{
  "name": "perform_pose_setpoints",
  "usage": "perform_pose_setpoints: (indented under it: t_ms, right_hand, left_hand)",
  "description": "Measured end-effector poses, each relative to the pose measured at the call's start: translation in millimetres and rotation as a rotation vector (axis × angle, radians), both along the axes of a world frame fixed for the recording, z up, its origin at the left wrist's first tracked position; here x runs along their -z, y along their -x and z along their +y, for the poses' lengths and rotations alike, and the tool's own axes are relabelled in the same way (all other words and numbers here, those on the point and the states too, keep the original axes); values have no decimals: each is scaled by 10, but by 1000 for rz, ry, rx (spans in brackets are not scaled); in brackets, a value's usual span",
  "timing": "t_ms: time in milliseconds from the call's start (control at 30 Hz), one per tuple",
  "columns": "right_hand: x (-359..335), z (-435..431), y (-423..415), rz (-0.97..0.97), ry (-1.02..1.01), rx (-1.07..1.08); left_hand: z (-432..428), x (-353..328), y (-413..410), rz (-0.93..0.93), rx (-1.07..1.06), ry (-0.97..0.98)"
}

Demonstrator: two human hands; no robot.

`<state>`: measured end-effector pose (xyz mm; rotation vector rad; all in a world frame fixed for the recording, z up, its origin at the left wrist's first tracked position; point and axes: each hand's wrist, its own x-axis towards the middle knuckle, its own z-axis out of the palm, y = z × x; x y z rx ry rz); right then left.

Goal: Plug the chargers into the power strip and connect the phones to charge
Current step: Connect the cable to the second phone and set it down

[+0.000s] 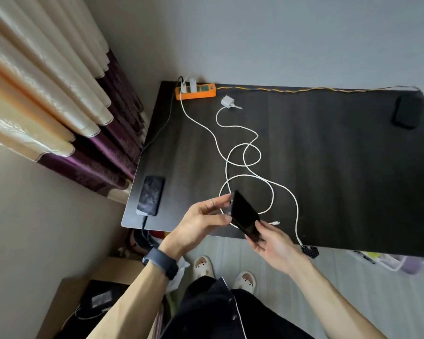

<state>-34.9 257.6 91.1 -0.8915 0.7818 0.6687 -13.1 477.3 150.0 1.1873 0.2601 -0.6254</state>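
Both hands (238, 228) pinch the phone (245, 216), its length running eleven-to-five; the loose cable tip (275, 223) lies at three o'clock, nearest the right.

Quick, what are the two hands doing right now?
Left hand: closed on the top end of the black phone, fingers pinching its edge.
Right hand: closed on the same phone's bottom end.

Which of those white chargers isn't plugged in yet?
The loose charger lying on the table, just in front of the orange power strip, with its prongs bare. The other white charger stands plugged into the strip.
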Motion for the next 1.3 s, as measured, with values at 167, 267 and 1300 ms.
perform_pose_setpoints:
  t_ms: [167, 267, 1300]
  right_hand:
    - [71, -226, 38, -150, 81, -158]
    - [59, -279, 42, -301, 220, -453]
    - [-7, 592, 336, -756, 909, -874]
  left_hand:
    - [61, -18, 24, 162, 85, -252]
    - [171, 119, 136, 218, 414, -445]
    - [879, 311, 528, 436, -536, -21]
